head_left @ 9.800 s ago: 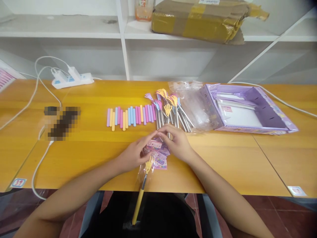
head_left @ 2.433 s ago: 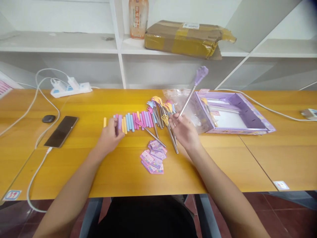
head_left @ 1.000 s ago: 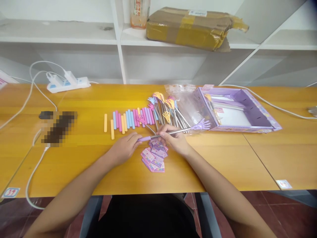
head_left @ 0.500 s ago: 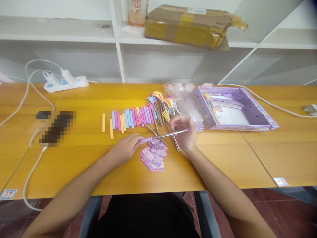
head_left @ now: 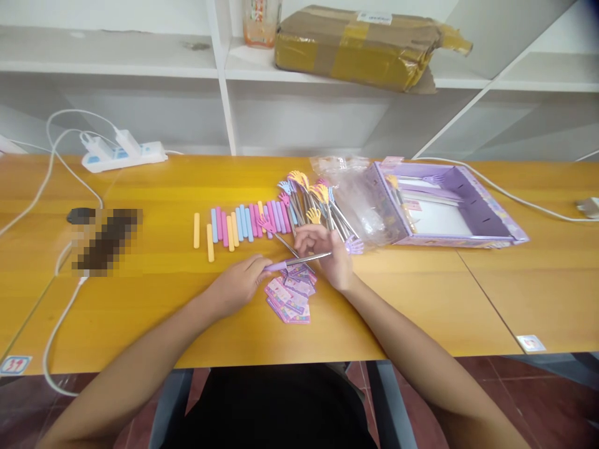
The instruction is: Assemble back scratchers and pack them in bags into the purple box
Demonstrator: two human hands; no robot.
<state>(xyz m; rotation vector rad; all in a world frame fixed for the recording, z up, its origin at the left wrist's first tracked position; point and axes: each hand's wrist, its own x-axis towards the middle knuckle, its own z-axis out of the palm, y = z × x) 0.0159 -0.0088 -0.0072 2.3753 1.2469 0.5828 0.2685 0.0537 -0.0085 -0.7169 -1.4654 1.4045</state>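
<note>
A purple-handled back scratcher with a thin metal rod is held level between my hands. My left hand is closed around its purple grip at the left end. At the other end my right hand is closed on the rod, with the purple hand-shaped head sticking out past it. Beneath the rod lies a pile of small printed cards. Just behind my right hand is a bunch of back scratchers with yellow, blue and pink heads on metal rods. A pink-headed one lies diagonally beside them.
Colored grip sleeves lie in a row at left. A clear plastic bag leans against the open purple box, which holds some scratchers. Power strip and cables occupy the left back. A taped carton sits on the shelf.
My right hand has moved left toward my left hand, carrying the purple head along. The visible stretch of metal rod between my hands is shorter. My left hand is nearly still.
</note>
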